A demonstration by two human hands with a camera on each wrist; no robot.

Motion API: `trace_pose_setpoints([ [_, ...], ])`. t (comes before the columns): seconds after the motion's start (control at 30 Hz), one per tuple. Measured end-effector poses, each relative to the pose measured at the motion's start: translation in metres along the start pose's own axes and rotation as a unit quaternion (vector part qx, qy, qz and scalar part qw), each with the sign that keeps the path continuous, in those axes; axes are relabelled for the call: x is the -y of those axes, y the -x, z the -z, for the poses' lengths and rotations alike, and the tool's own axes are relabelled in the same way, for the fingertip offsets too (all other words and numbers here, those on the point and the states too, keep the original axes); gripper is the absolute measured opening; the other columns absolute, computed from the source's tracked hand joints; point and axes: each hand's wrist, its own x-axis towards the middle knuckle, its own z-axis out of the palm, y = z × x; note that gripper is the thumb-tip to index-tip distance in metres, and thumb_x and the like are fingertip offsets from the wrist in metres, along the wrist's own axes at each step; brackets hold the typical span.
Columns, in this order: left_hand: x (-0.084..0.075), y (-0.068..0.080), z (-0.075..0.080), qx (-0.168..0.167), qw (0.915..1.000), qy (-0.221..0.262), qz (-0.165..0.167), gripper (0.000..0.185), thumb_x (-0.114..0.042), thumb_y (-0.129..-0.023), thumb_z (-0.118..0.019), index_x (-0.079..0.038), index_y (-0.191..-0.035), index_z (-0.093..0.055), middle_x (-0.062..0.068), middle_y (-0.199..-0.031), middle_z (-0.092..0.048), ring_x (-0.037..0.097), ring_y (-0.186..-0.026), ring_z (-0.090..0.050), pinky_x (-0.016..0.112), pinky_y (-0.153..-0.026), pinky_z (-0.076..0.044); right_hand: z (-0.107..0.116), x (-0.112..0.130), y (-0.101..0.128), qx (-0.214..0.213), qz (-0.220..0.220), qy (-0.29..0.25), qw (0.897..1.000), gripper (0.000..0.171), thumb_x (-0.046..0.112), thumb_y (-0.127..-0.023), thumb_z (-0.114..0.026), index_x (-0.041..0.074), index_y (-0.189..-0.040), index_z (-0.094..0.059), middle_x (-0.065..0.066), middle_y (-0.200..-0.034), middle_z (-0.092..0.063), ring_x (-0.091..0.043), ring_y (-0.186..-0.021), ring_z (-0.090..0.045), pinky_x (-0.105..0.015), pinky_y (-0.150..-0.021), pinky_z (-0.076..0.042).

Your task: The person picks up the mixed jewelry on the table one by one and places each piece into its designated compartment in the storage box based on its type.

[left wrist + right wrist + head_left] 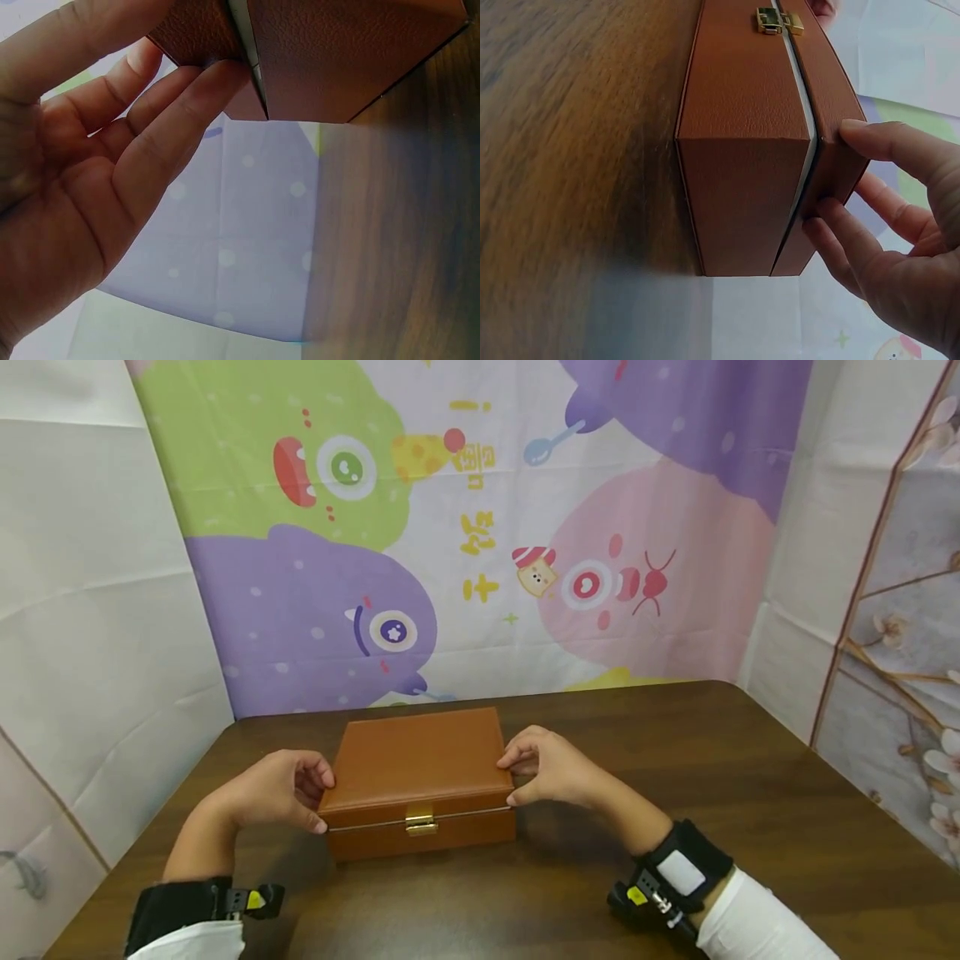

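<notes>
On the tabletop (pixel 750 793), the box (pixel 420 768) lid was pinched by left hand (pixel 281 789) and right hand (pixel 551 768); the fastened latch (pixel 421 824) was judged likely to cause tipping.

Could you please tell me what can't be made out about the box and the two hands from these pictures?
- Inside of the brown box: hidden in every view, the lid is down.
- Back of the box: turned away from the head view.
- Clasp: too small in the head view, and cut by the top edge in the right wrist view, to tell if latched.
- Left hand: thumb tip cut off by the left wrist view's top edge.
- Right hand: palm runs off the right wrist view's edge.
</notes>
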Motion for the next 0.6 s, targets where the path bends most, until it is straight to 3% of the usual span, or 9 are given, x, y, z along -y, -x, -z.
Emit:
trace_pose_setpoints([
  [0.13,0.003,0.000,0.001,0.014,0.9998,0.013,-0.010,0.049,-0.006,-0.064,-0.090,0.003,-0.099,-0.057,0.010,-0.088,-0.060,0.027,-0.083,-0.062,0.032,-0.073,-0.056,0.001,-0.003,0.001,0.009,0.006,0.010,1.000,0.041,-0.004,-0.068,-0.086,0.004,-0.104,-0.068,-0.010,-0.118,-0.049,-0.029,-0.108,-0.063,-0.031,-0.088,-0.052],
  [0.2,0.007,0.001,0.003,0.018,0.9995,0.019,-0.016,0.047,-0.009,-0.070,-0.088,0.003,-0.104,-0.057,0.013,-0.096,-0.062,0.028,-0.091,-0.062,0.035,-0.077,-0.055,0.002,-0.004,0.002,0.021,0.012,0.017,1.000,0.047,0.001,-0.069,-0.087,0.005,-0.111,-0.065,-0.010,-0.121,-0.048,-0.029,-0.110,-0.061,-0.033,-0.091,-0.052],
  [0.27,0.012,0.003,0.005,0.013,0.9983,0.056,-0.006,0.049,-0.012,-0.079,-0.082,0.005,-0.115,-0.054,0.021,-0.111,-0.060,0.031,-0.099,-0.061,0.040,-0.080,-0.056,0.004,-0.006,0.002,0.027,0.015,0.010,0.999,0.056,0.009,-0.072,-0.087,0.006,-0.122,-0.061,-0.011,-0.127,-0.048,-0.030,-0.114,-0.058,-0.037,-0.092,-0.051],
  [0.37,0.019,0.003,0.005,-0.013,0.9900,0.138,0.024,0.059,-0.017,-0.091,-0.069,0.005,-0.137,-0.038,0.029,-0.137,-0.040,0.042,-0.118,-0.052,0.048,-0.082,-0.055,0.007,-0.006,0.002,0.012,0.001,0.001,1.000,0.072,0.023,-0.078,-0.084,0.010,-0.139,-0.048,-0.015,-0.139,-0.045,-0.033,-0.121,-0.052,-0.044,-0.093,-0.050],
  [0.43,0.023,0.001,0.003,-0.026,0.9780,0.201,0.050,0.069,-0.020,-0.097,-0.062,0.002,-0.149,-0.021,0.033,-0.146,-0.023,0.051,-0.125,-0.041,0.053,-0.079,-0.055,0.007,-0.008,0.000,-0.002,-0.023,-0.033,0.999,0.078,0.030,-0.083,-0.079,0.012,-0.147,-0.038,-0.019,-0.146,-0.039,-0.036,-0.125,-0.049,-0.048,-0.091,-0.050],
  [0.5,0.025,-0.003,0.000,-0.020,0.9683,0.239,0.071,0.078,-0.025,-0.099,-0.057,-0.003,-0.154,-0.005,0.034,-0.151,-0.009,0.057,-0.134,-0.024,0.056,-0.079,-0.054,0.006,-0.009,-0.001,-0.007,-0.057,-0.067,0.996,0.084,0.036,-0.086,-0.075,0.013,-0.152,-0.028,-0.022,-0.151,-0.031,-0.038,-0.128,-0.046,-0.048,-0.090,-0.051],
  [0.6,0.028,-0.009,-0.006,0.002,0.9596,0.261,0.104,0.087,-0.031,-0.100,-0.055,-0.007,-0.155,0.008,0.033,-0.155,0.004,0.056,-0.139,-0.010,0.056,-0.078,-0.054,0.002,-0.012,-0.005,0.003,-0.109,-0.141,0.984,0.086,0.037,-0.091,-0.069,0.009,-0.154,-0.019,-0.025,-0.153,-0.025,-0.041,-0.128,-0.045,-0.048,-0.085,-0.054],
])
